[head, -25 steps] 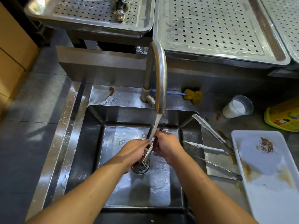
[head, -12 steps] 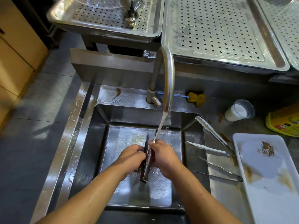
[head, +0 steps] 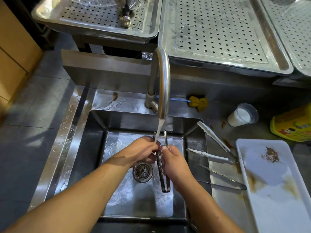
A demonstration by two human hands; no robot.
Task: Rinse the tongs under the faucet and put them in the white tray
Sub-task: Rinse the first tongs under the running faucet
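Dark metal tongs (head: 162, 175) are held over the steel sink (head: 94, 148), tips pointing up into the water stream from the curved faucet (head: 162, 81). My left hand (head: 143, 153) grips one arm of the tongs near the tips, right under the stream. My right hand (head: 175, 163) holds them at the middle, the looped end hanging below it. The white tray (head: 276, 199), smeared with brown stains, lies on the counter to the right.
Two more pairs of tongs rest on the counter between sink and tray: white-tipped tongs (head: 213, 148) and thin metal tongs (head: 222, 179). A cup (head: 242, 115), a yellow bag (head: 292, 125) and a yellow sponge brush (head: 197, 101) sit behind. Perforated steel trays (head: 218, 31) stand beyond the sink.
The tongs have swung more upright and shifted right, exposing the drain. Both hands stayed on them under the running water; the view moved slightly.
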